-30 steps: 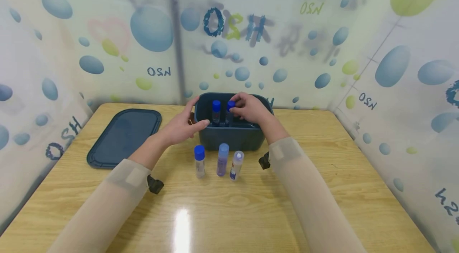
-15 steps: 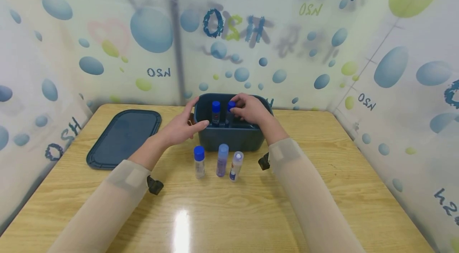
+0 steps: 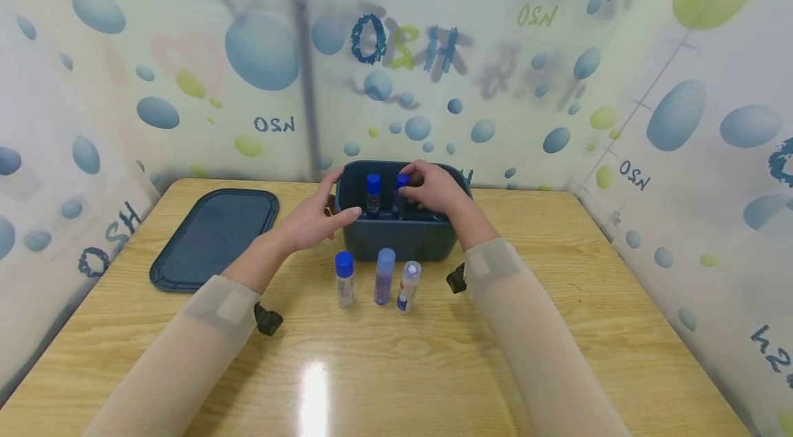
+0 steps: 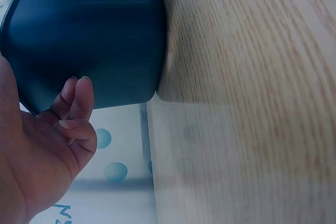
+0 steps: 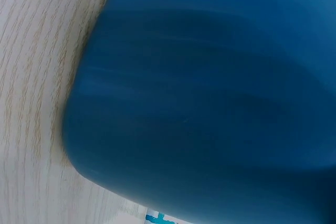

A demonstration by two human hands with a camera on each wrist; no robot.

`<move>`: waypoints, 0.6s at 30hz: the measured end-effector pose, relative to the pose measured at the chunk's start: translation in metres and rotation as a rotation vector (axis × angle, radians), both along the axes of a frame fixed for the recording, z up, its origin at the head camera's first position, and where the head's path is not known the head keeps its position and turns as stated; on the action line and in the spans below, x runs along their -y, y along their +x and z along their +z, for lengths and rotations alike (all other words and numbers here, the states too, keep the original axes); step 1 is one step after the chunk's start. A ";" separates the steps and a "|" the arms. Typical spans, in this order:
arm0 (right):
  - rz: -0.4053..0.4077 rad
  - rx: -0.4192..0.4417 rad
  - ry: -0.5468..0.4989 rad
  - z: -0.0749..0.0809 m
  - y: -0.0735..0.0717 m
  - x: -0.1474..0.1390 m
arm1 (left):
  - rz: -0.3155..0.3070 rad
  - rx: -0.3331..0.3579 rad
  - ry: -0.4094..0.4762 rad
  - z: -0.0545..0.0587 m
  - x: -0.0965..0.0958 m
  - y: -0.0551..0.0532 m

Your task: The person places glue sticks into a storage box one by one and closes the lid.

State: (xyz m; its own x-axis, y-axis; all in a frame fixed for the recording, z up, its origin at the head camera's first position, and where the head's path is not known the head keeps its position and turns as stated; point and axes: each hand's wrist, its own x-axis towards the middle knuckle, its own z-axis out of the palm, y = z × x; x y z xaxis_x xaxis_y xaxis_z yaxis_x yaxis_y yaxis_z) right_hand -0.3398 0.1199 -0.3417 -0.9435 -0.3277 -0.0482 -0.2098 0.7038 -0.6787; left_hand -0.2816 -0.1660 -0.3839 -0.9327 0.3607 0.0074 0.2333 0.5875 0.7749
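A dark blue-grey bin (image 3: 399, 239) stands near the back of the table. My left hand (image 3: 312, 220) rests at its left end, thumb and forefinger spread along the rim; the left wrist view shows the other fingers loosely bent beside the bin wall. My right hand (image 3: 434, 187) reaches over the bin and pinches a small blue-capped bottle (image 3: 402, 180) near its cap. That bottle is upright inside, its lower part partly hidden. Another blue-capped bottle (image 3: 373, 196) stands upright to its left in the bin. The right wrist view shows only the bin's outer wall (image 5: 194, 98), not the hand.
In front of the bin stand a clear bottle with a blue cap (image 3: 345, 280), a purple bottle (image 3: 383, 279) and a clear-capped bottle with a blue-and-white label (image 3: 408, 288). A dark flat lid (image 3: 217, 234) lies on the table at left. Patterned sheets surround the table.
The bottle in my right hand has shifted slightly to the right inside the bin, away from the other bottle. My left hand and the things on the table look unmoved.
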 end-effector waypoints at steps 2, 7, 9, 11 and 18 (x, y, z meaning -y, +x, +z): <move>0.000 0.000 -0.002 0.000 0.001 0.000 | -0.001 -0.001 -0.002 0.000 0.000 0.000; -0.006 -0.007 -0.015 0.000 0.001 -0.001 | 0.000 -0.008 -0.009 0.000 0.001 0.000; -0.011 -0.011 -0.028 -0.001 0.000 -0.001 | -0.002 -0.008 -0.007 -0.001 0.001 -0.001; -0.017 -0.019 -0.044 -0.001 0.000 -0.002 | -0.003 -0.008 -0.004 -0.002 0.001 -0.001; -0.045 -0.072 -0.153 0.000 -0.002 -0.006 | -0.006 -0.012 0.001 -0.004 0.001 -0.003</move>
State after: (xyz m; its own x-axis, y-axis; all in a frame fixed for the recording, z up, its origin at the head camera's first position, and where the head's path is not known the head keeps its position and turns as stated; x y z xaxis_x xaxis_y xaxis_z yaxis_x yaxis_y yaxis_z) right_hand -0.3422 0.1256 -0.3415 -0.9567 -0.2834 0.0668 -0.2321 0.6036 -0.7628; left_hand -0.2845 -0.1671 -0.3884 -0.9304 0.3660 0.0186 0.2458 0.5856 0.7724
